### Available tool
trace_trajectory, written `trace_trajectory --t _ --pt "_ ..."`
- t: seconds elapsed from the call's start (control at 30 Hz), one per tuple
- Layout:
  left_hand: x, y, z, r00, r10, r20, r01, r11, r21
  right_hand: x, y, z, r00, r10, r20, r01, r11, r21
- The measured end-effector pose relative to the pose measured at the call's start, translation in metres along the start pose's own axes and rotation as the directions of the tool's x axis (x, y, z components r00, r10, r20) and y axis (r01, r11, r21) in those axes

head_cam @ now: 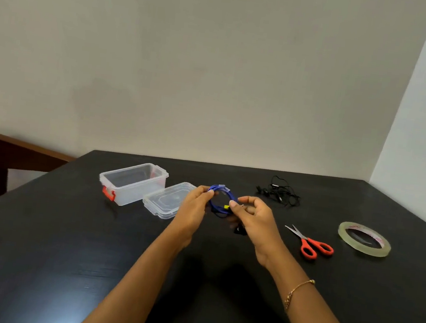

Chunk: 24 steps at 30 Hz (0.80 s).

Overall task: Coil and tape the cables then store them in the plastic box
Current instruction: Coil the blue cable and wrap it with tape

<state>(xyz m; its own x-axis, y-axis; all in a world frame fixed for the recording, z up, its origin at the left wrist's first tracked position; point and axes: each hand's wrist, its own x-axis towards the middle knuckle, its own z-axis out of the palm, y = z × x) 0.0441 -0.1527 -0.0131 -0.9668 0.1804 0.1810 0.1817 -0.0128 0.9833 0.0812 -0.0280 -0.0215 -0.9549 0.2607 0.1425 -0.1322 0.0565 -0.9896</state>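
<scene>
A coiled blue cable (223,191) with a yellow tip hangs between both hands above the table's middle. My left hand (193,207) pinches the coil's left side. My right hand (252,214) pinches its right side near the yellow tip. A black bit of cable shows under the coil and my right hand. A clear plastic box (133,182) with red latches stands open at the left, nothing visible inside. Its clear lid (165,202) lies beside it. A tangled black cable (279,193) lies at the back right.
Red-handled scissors (311,246) lie right of my right hand. A roll of clear tape (364,238) lies flat farther right. The black table (59,249) meets a wall at the back. A wooden chair frame (4,153) stands off the left edge.
</scene>
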Motion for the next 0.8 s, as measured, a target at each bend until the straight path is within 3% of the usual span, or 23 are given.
trace_trajectory --t 0.1,0.27,0.33,0.47,0.57,0.63,0.7,0.8 --pt "0.01 -0.001 -0.034 1.0 -0.014 -0.015 0.016 0.995 0.098 0.01 -0.004 0.026 0.999 0.026 -0.043 -0.026 1.0 0.007" --pt "0.039 0.001 -0.091 0.967 -0.03 -0.251 0.034 0.999 0.013 0.043 -0.02 0.09 0.983 0.18 0.031 -0.182 0.954 0.239" --pt "0.053 0.0 -0.113 0.934 -0.045 -0.353 0.031 0.998 -0.047 0.059 -0.023 0.121 0.975 0.212 0.07 -0.223 0.93 0.292" --pt "0.08 -0.007 -0.155 0.835 0.001 -0.55 0.016 1.0 0.025 0.092 -0.018 0.179 0.975 0.212 0.06 -0.221 0.936 0.274" --pt "0.097 -0.015 -0.182 0.815 0.025 -0.579 0.047 0.993 0.11 0.112 -0.01 0.209 0.984 0.176 0.037 -0.18 0.973 0.143" --pt "0.106 -0.02 -0.193 0.802 0.101 -0.589 0.092 0.953 0.288 0.122 -0.006 0.223 0.991 0.128 0.045 -0.126 0.991 -0.037" --pt "0.117 -0.027 -0.203 0.784 0.193 -0.589 0.215 0.807 0.551 0.132 -0.001 0.237 0.995 0.054 0.087 -0.036 0.98 -0.195" --pt "0.123 -0.031 -0.208 0.794 0.271 -0.545 0.295 0.611 0.734 0.145 0.004 0.242 0.988 -0.081 0.133 0.13 0.898 -0.42"
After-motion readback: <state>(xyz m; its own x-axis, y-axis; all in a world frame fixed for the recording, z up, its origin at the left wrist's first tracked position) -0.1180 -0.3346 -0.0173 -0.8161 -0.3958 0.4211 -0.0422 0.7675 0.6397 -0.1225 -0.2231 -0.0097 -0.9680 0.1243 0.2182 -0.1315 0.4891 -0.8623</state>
